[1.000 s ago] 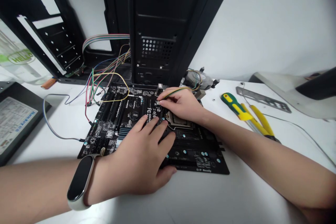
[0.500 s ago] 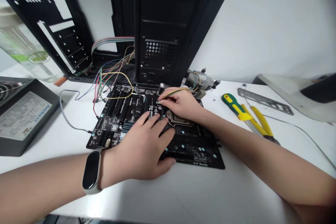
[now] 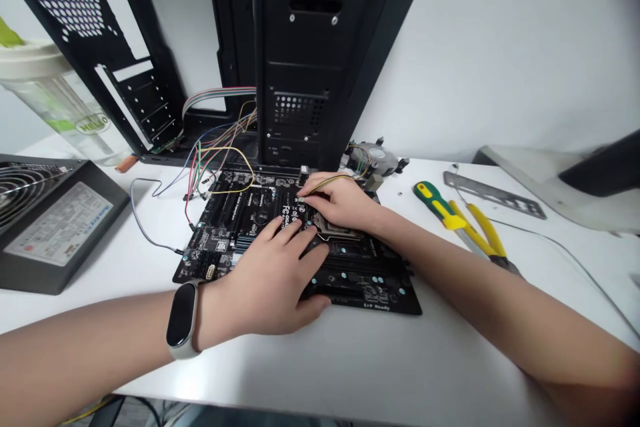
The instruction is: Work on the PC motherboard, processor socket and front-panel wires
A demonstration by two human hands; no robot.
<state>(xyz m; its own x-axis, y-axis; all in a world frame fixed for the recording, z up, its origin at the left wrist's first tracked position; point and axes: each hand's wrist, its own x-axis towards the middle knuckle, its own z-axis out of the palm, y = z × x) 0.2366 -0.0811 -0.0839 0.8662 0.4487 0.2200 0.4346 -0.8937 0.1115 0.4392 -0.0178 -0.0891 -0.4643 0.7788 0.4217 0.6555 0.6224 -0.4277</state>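
Observation:
A black motherboard (image 3: 390,293) lies flat on the white table. My left hand (image 3: 277,273) rests across its near side with fingers spread and holds nothing; a fitness band is on that wrist. At the board's far middle, my right hand (image 3: 337,200) pinches a small white plug at the end of a thin yellow-and-black fan cable (image 3: 333,179). The plug sits at the board, close to the CPU socket (image 3: 333,223); whether it is seated I cannot tell. The cable runs to a grey CPU cooler fan (image 3: 375,157) behind my right hand.
An open black computer case (image 3: 300,47) stands behind the board, its coloured wires (image 3: 225,140) reaching the board's left side. A power supply (image 3: 60,227) lies at left, beside a clear cup (image 3: 70,100). Rightward are a screwdriver (image 3: 437,203), pliers (image 3: 483,230) and a metal I/O plate (image 3: 493,195).
The camera view has shifted slightly, so more of the case and cup shows. Both hands keep nearly the same places on the board, the right still pinching the plug.

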